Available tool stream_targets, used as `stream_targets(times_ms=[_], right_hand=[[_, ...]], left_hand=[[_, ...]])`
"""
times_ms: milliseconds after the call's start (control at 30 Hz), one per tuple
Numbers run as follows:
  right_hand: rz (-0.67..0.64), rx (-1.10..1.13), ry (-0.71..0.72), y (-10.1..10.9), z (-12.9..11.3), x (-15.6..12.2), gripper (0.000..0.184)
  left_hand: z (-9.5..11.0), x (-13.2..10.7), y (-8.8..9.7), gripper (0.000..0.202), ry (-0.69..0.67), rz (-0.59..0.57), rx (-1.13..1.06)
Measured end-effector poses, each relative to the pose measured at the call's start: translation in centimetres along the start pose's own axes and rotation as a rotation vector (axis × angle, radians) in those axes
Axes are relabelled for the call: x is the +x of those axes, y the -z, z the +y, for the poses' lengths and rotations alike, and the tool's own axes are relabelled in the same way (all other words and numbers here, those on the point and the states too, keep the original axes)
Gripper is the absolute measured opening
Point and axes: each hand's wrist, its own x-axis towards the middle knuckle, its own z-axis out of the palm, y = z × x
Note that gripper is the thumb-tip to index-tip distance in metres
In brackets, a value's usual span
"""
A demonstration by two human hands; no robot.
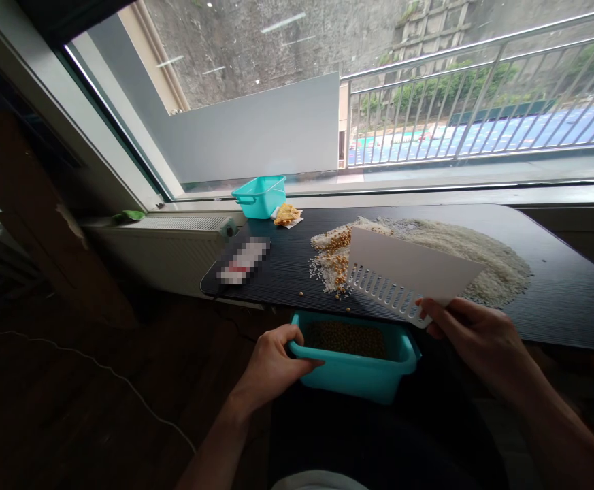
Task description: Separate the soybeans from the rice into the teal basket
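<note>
The black bench point(562, 292) below the window point(276, 61) carries rice point(480, 258), yellow beans point(341, 265) mixed in at left. Left hand point(271, 361) grips the turquoise tub point(352, 373) at the near edge; right hand point(473, 333) pinches the white slotted scraper point(403, 258). Advisable: tub level, rim close to bench, strokes short.

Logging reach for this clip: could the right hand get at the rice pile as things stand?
Probably yes: nothing blocks the right hand from the nearby rice pile, though that hand holds a white slotted scraper.
</note>
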Motion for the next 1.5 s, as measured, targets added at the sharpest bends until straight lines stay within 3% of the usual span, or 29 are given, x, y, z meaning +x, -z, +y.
stream_targets(times_ms=[167,300,567,867,1067,1300,1500], right_hand=[[-0.071,0.031,-0.017,0.1,-0.5,-0.2,0.04],[-0.031,0.047,-0.042,0.1,-0.9,-0.3,0.04],[-0.104,0.079,-0.016,-1.1,-1.4,0.3,0.048],[-0.144,0.025,-0.032,1.0,1.9,-0.9,0.047],[-0.213,0.033,-0.016,1.2,2.0,-1.8,0.05],[-0.2,0.063,0.029,-1.0,0.2,-0.8,0.055],[-0.282,0.063,0.072,-3.5,-1.9,-0.2,0.053]], left_hand=[[-0.1,0.0,0.1,0.029,-0.002,-0.004,0.0],[-0.1,0.1,0.2,0.029,0.001,-0.006,0.02],[0.0,0.1,0.3,0.031,0.007,-0.017,0.014],[0.0,0.1,0.5,0.034,0.016,-0.008,0.044],[-0.4,0.2,0.5,0.035,0.014,-0.006,0.029],[-1.4,0.1,1.5,0.039,0.051,0.002,-0.05],[-2.0,0.0,3.6,0.04,0.063,0.061,0.013]])
